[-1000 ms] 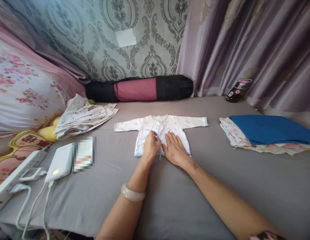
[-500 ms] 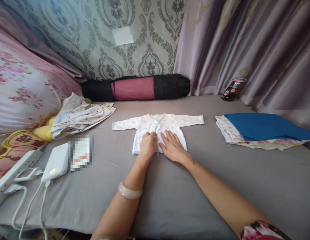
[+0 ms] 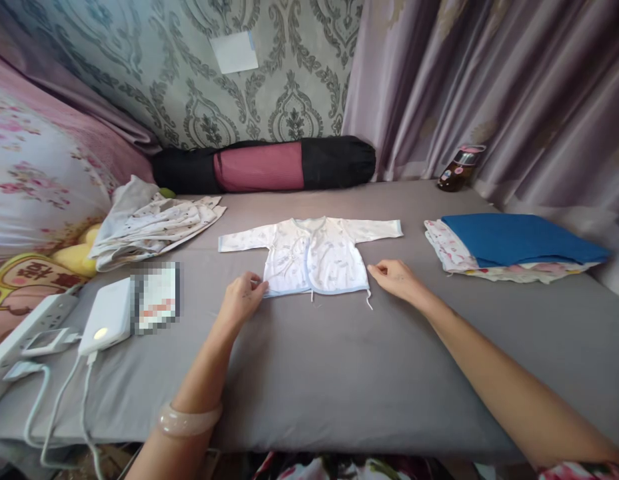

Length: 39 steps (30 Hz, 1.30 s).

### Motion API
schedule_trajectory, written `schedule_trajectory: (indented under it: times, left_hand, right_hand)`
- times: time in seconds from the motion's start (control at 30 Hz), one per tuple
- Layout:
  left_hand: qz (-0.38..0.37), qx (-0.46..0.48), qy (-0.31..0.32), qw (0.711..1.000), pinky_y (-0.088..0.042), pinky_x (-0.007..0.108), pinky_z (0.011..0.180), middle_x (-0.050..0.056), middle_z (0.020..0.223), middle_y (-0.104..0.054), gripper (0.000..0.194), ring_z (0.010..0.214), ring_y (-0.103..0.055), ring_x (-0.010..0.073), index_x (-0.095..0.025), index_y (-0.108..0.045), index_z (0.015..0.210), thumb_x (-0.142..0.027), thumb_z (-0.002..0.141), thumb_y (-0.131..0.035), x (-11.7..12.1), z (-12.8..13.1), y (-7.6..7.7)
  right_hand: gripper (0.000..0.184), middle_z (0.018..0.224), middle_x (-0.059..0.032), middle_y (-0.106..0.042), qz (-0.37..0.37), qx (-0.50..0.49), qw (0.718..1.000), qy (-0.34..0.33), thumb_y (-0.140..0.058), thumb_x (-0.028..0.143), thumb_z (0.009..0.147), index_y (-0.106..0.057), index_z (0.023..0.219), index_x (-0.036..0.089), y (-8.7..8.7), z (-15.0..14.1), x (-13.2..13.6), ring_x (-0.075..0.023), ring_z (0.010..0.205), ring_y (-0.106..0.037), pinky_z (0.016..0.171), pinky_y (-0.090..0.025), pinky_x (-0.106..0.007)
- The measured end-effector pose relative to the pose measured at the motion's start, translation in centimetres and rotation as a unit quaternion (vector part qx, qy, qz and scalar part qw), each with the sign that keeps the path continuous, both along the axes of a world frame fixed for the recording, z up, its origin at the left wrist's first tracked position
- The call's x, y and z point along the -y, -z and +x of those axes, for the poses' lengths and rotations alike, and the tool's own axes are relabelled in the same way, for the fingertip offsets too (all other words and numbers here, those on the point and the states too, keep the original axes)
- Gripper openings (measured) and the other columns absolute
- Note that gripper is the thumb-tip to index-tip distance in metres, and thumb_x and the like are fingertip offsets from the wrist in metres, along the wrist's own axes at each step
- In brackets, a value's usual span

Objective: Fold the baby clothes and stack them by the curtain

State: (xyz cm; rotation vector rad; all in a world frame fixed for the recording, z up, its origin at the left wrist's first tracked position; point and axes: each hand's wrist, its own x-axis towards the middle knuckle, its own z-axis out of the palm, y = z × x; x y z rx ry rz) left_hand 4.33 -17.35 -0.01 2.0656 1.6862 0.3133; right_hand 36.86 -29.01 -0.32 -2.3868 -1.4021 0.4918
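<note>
A small white baby shirt (image 3: 334,257) with pale prints and light blue trim lies flat, front up, its sleeves stretched out to both sides. Thin ties hang below its hem. At the shirt's lower left corner, my left hand (image 3: 244,295) has thumb and fingers pinched on the edge; a pale bangle circles that wrist. My right hand (image 3: 396,279) is at the right side edge above the hem corner, fingers curled together with the tips on the fabric's border. Little of the pinched cloth shows under either hand.
Folded cloths with a blue one (image 3: 524,239) on top lie right; a bottle (image 3: 459,170) stands behind. A black and pink rolled bag (image 3: 259,165) lies by the wall. Left are crumpled printed cloth (image 3: 154,227), a white power bank (image 3: 106,315), a power strip (image 3: 32,327) and cables.
Both hands have left the middle of the shirt front and moved apart to its lower left and right edges. My right hand went from flat and spread to pinched. The view has shifted slightly.
</note>
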Motion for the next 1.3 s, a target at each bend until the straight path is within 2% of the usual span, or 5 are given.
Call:
schedule_trajectory:
  times: [0.33, 0.57, 0.87, 1.07, 1.3]
  left_hand:
    - [-0.133, 0.216, -0.048, 0.966, -0.041, 0.025, 0.054, -0.001, 0.070, -0.062, 0.057, 0.056, -0.056, 0.0144, -0.015, -0.053, 0.114, -0.051, 0.071, -0.061, 0.6, 0.5, 0.1]
    - [-0.006, 0.069, 0.056, 0.996, -0.040, 0.025, 0.062, -0.005, 0.062, -0.056, 0.050, 0.061, -0.054, 0.0148, -0.021, -0.053, 0.126, -0.035, 0.078, -0.051, 0.3, 0.0, 0.1]
    - [0.034, -0.066, 0.125, 0.989, -0.044, 0.028, 0.070, 0.004, 0.081, -0.066, 0.028, 0.075, -0.061, 0.0200, -0.025, -0.069, 0.103, -0.031, 0.087, -0.046, 0.5, 0.2, -0.5]
    - [0.171, -0.088, 0.184, 0.964, -0.047, 0.035, 0.087, 0.012, 0.092, -0.061, 0.023, 0.095, -0.060, 0.0236, -0.016, -0.067, 0.090, -0.027, 0.091, -0.047, 0.4, 4.0, -1.6]
    - [0.227, 0.008, 0.298, 0.927, -0.042, 0.045, 0.104, 0.018, 0.129, -0.057, 0.037, 0.127, -0.049, 0.0256, -0.013, -0.053, 0.125, -0.012, 0.090, -0.038, 0.4, 11.5, 1.7]
  right_hand:
    - [0.040, 0.052, 0.0001, -0.051, -0.085, -0.006, 0.996, -0.033, -0.050, 0.050, 0.080, -0.057, 0.056, 0.019, -0.5, -1.6, -0.3, -0.0127, 0.052, -0.046, 0.050, -0.027, -0.025]
    - [0.035, 0.048, 0.0025, -0.046, -0.068, -0.009, 0.997, -0.039, -0.052, 0.046, 0.076, -0.054, 0.053, 0.019, 0.2, -0.9, -0.4, -0.0109, 0.047, -0.042, 0.047, -0.026, -0.024]
    - [0.035, 0.050, 0.0012, -0.052, -0.085, 0.009, 0.994, -0.067, -0.051, 0.045, 0.080, -0.059, 0.057, 0.019, -0.7, -1.0, 0.0, -0.0126, 0.051, -0.049, 0.049, -0.026, -0.024]
    - [0.031, 0.088, -0.0086, -0.069, 0.020, 0.111, 0.989, -0.100, -0.043, 0.038, 0.093, -0.067, 0.086, 0.020, -2.9, -2.7, -1.4, -0.0195, 0.084, -0.063, 0.069, -0.040, -0.026]
    - [0.049, 0.146, -0.0192, -0.042, 0.093, 0.124, 0.950, -0.272, -0.028, 0.021, 0.096, -0.044, 0.138, 0.004, 0.7, -6.4, -5.0, -0.0254, 0.138, -0.034, 0.111, -0.029, -0.039]
